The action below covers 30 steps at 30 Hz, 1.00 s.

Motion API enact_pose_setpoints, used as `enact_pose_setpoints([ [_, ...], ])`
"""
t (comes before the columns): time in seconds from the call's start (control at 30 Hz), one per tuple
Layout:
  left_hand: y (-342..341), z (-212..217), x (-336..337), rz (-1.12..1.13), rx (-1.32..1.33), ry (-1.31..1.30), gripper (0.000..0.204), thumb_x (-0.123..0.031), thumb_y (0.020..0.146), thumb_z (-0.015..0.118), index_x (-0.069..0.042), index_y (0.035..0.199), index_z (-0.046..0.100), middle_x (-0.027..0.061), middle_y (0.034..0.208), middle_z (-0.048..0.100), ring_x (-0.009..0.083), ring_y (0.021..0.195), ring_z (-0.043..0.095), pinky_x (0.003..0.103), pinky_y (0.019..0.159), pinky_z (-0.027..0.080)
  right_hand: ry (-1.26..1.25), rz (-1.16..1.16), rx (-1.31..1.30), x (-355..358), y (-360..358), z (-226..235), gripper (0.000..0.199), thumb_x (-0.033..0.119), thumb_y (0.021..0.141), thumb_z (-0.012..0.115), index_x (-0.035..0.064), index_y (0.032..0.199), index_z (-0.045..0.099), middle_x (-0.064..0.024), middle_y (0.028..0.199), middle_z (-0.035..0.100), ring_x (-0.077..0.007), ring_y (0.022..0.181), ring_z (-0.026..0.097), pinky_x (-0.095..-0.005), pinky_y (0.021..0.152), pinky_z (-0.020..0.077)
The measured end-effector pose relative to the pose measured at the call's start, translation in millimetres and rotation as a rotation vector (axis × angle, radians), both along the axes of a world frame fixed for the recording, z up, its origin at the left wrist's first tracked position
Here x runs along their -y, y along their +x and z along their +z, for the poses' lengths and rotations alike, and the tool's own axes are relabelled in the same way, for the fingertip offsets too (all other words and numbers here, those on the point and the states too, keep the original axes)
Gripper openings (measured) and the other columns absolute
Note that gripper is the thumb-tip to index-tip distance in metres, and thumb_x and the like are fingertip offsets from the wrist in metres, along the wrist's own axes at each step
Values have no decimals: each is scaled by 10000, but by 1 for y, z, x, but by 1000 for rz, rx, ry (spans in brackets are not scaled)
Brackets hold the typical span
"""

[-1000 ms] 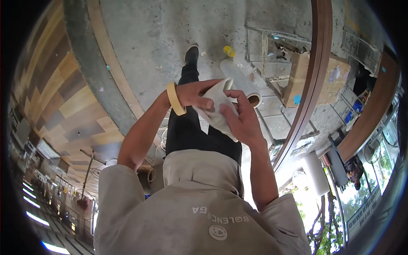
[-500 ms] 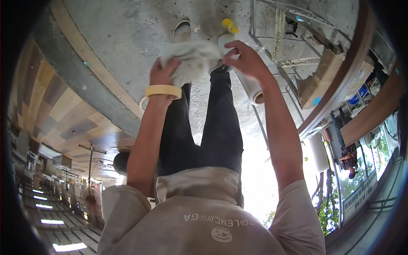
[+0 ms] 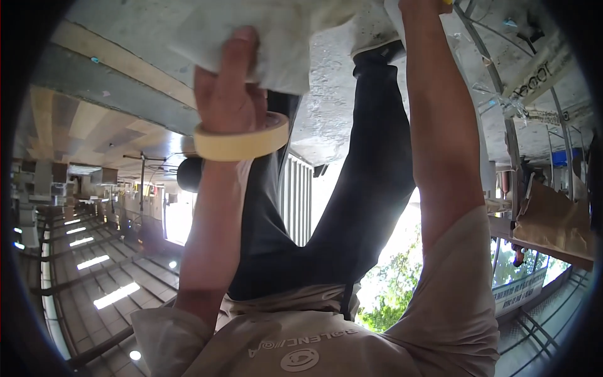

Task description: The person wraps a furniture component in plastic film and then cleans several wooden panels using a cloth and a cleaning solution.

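One smooth, cream tape ring (image 3: 242, 147) — left grip (image 3: 231, 91) around limp, pale sheet (image 3: 276, 50) — right grip (image 3: 428, 5) cropped, state unclear

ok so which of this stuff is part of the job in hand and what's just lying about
Likely part of the job:
pale sheet, held by the left hand
cream tape roll, around the left wrist

Apparently just lying about:
brown cardboard
metal frame
blue item, too small to identify

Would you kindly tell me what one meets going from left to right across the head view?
Wood-patterned surface, left hand holding a pale sheet, right trouser leg, right forearm, torn brown cardboard.
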State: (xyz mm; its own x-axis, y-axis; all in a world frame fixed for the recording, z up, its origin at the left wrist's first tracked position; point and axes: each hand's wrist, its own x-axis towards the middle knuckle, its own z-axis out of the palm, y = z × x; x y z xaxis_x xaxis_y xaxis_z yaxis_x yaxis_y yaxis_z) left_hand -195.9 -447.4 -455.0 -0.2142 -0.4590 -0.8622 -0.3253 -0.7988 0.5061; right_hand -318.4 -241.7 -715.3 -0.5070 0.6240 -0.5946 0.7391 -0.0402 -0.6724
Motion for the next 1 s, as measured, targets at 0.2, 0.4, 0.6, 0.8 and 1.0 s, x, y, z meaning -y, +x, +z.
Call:
enact_pose_setpoints([
  [0.2, 7, -1, -9, -35, -115, 115, 312, -36, 875, 609, -30, 1178, 531, 71, 1082, 612, 171, 968, 618, 312, 819, 527, 460, 277, -13, -2, 22, 35, 584, 186, 659, 830, -54, 1108, 545, -173, 1026, 642, -264, 911, 634, -360, 795, 501],
  [0.4, 24, 47, 1, 82, -119, 215, 303, -164, 872, 567, -66, 1159, 554, 58, 1103, 624, 186, 1007, 614, 308, 841, 527, 353, 385, -130, 29, 2, 175, 671, 250, 662, 836, -50, 1162, 503, -151, 1091, 597, -262, 947, 600, -356, 833, 487],
  [0.6, -9, 173, -5, 77, -375, -19, 505, -207, 909, 586, -70, 1357, 400, 84, 1252, 534, 217, 1161, 508, 345, 943, 438, -31, 605, -607, 42, -35, 418, 586, 58, 737, 746, -40, 1250, 479, -111, 1140, 583, -197, 1011, 588, -327, 897, 479],
  [0.8, -1, 357, -27, -95, -432, -619, 357, -179, 933, 569, 12, 1233, 536, 80, 1173, 605, 150, 1082, 543, 298, 917, 440, 90, 1129, -792, -12, -32, 671, 606, 369, 892, 533, -8, 1343, 388, -117, 1343, 466, -246, 1228, 457, -342, 1014, 359],
  [1.0, 0, 479, -76, 85, -753, -214, 422, -308, 946, 532, -59, 1280, 470, 74, 1184, 588, 215, 1049, 599, 389, 873, 513, -742, 979, -1160, -56, -3, 761, 862, 650, 770, 602, 7, 1304, 392, -100, 1233, 493, -259, 1132, 519, -383, 975, 412],
])
